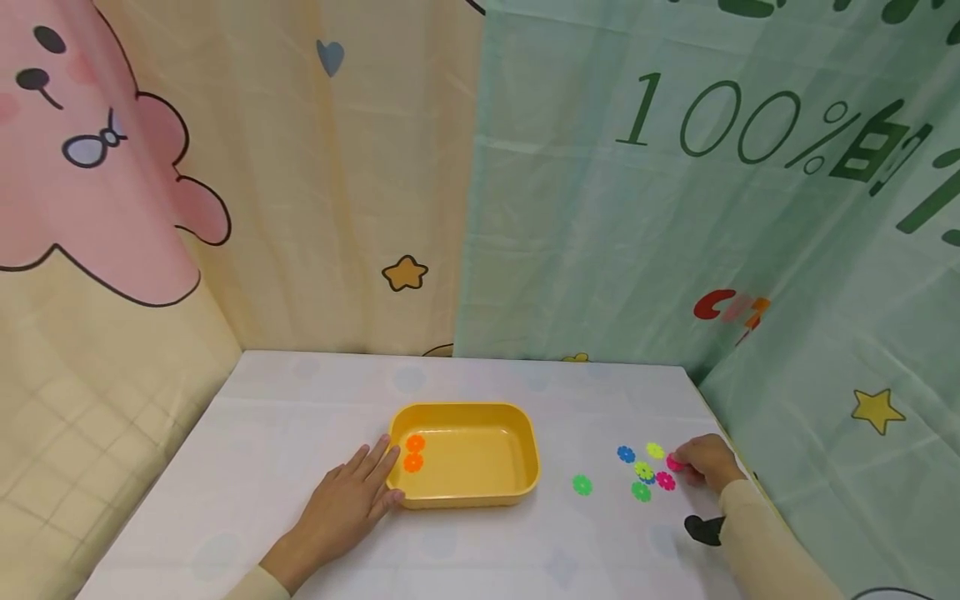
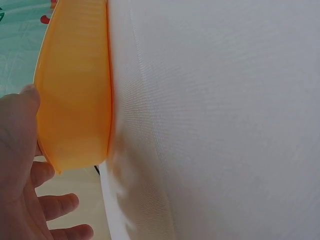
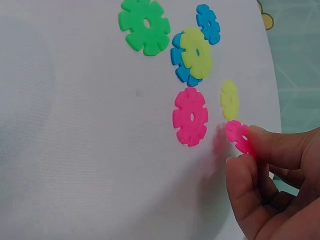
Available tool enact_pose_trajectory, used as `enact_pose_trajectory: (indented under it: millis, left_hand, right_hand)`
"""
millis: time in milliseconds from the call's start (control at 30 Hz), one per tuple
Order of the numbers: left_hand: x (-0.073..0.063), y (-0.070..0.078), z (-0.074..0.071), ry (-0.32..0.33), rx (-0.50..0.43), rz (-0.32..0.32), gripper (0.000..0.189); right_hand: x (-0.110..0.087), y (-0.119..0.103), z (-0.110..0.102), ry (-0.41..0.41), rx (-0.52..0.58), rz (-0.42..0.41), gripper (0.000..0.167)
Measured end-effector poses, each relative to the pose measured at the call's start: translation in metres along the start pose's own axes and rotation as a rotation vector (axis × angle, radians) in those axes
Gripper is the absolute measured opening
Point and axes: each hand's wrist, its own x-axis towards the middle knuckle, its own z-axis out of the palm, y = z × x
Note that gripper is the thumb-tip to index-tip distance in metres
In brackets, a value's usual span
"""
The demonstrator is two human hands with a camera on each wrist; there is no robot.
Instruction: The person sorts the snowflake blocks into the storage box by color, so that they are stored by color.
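Curtain (image 1: 592, 225) reads "100%"; right fingers (image 3: 242, 184) pinch pink disc (image 3: 236, 133); left fingers (image 1: 373, 458) spread, touching yellow tray (image 1: 474, 457).

My head view looked forward and down across the bench (image 1: 300, 450), far enough back to take in the curtains (image 1: 405, 167) beyond. The left wrist view sat low and close, rolled sideways, facing the outer wall of the tray (image 2: 75, 90). The right wrist view looked down closely on the discs (image 3: 190, 59). I shared the tray between head and left wrist, the discs between head and right wrist.
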Motion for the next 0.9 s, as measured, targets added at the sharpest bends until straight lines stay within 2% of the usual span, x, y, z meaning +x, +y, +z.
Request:
enact_pose_trajectory:
  millis: [233,433,900]
  left_hand:
    - [0.0,0.001,0.0,0.013,0.001,0.013,0.07]
    - [0.0,0.001,-0.001,0.016,0.008,0.012,0.07]
    - [0.0,0.0,0.0,0.01,0.037,0.01,0.071]
  right_hand:
    - [0.0,-0.008,-0.005,0.044,0.004,-0.051,0.031]
    - [-0.002,-0.026,0.001,0.039,0.102,-0.111,0.035]
    - [-0.007,-0.086,0.029,-0.056,0.225,-0.143,0.033]
